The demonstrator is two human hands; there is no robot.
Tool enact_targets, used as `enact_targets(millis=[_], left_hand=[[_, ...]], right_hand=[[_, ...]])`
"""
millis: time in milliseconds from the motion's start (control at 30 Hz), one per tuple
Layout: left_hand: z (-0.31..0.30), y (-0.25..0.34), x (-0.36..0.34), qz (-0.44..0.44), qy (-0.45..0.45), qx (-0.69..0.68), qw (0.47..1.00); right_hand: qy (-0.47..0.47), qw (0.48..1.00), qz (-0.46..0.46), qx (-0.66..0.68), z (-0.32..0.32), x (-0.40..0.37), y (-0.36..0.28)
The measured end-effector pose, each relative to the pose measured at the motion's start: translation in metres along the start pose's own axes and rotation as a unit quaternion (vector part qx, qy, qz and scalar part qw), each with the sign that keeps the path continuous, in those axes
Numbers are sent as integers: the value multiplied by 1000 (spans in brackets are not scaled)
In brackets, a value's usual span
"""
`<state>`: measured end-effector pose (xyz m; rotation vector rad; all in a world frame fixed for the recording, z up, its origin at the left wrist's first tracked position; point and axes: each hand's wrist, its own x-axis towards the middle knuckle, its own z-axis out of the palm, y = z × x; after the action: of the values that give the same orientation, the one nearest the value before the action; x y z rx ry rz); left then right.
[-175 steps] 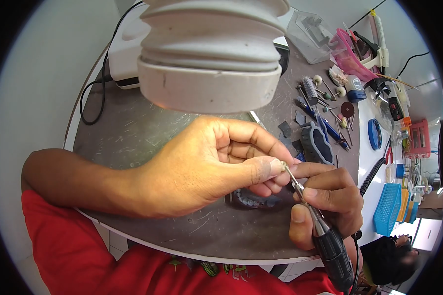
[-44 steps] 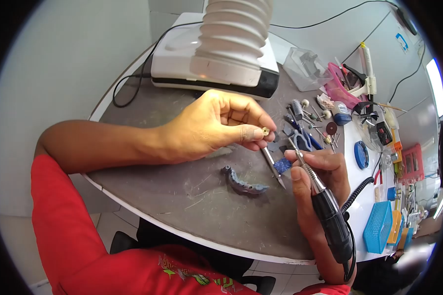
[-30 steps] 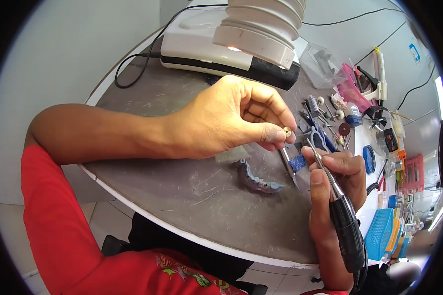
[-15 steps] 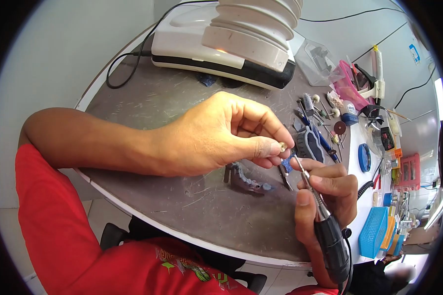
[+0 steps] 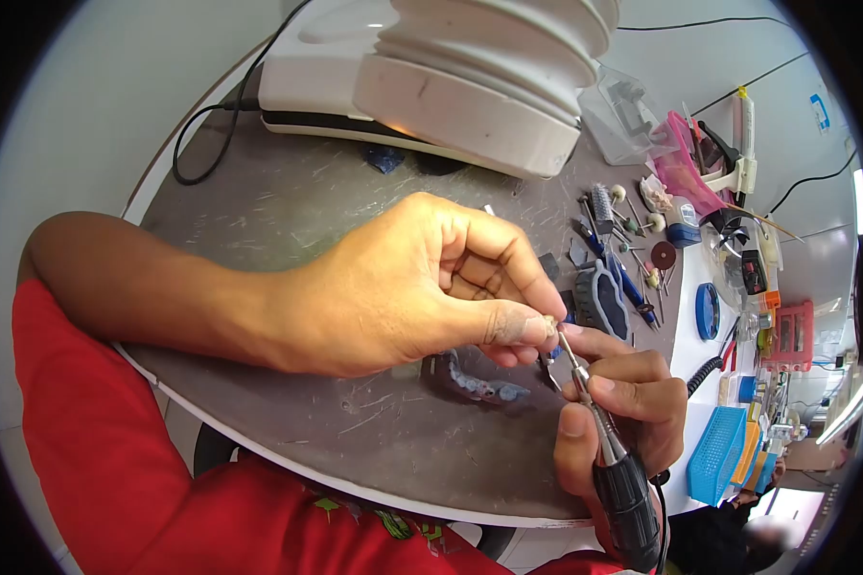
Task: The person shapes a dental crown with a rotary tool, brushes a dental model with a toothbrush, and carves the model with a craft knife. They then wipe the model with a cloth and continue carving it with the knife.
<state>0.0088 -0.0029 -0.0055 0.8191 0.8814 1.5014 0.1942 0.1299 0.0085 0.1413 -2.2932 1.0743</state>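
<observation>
My left hand (image 5: 408,292) pinches a small yellowish dental crown (image 5: 549,324) between thumb and fingertips, which cover most of it. My right hand (image 5: 638,393) grips a rotary handpiece (image 5: 627,494) with a black body and metal nose, like a pen. Its thin tip points up at the crown and seems to touch it, or nearly so. Below my left hand, a grey-blue dental arch model (image 5: 475,385) lies on the worn brown tabletop (image 5: 384,431). A blade-like tool, partly hidden, lies between my two hands.
A white suction hose (image 5: 479,105) hangs over a white machine (image 5: 297,81) at the back. Burs, a cutting disc (image 5: 663,254), a grey tray-shaped piece (image 5: 601,299) and a blue pen-like tool (image 5: 640,295) lie right. Beyond are a pink container (image 5: 686,177) and blue basket (image 5: 717,455).
My right hand has brought the handpiece tip up to the crown, closing the small gap. The head view has shifted, with the hose looming larger. Both hands keep their grips.
</observation>
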Motion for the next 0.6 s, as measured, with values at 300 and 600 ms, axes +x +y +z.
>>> enact_targets(millis=[300,600], left_hand=[[-1,-1,0,4,-4,10,1000],[0,-1,0,-2,-6,8,1000]], right_hand=[[-5,1000,-7,-1,0,-1,2],[-27,998,14,-46,2,-1,-5]])
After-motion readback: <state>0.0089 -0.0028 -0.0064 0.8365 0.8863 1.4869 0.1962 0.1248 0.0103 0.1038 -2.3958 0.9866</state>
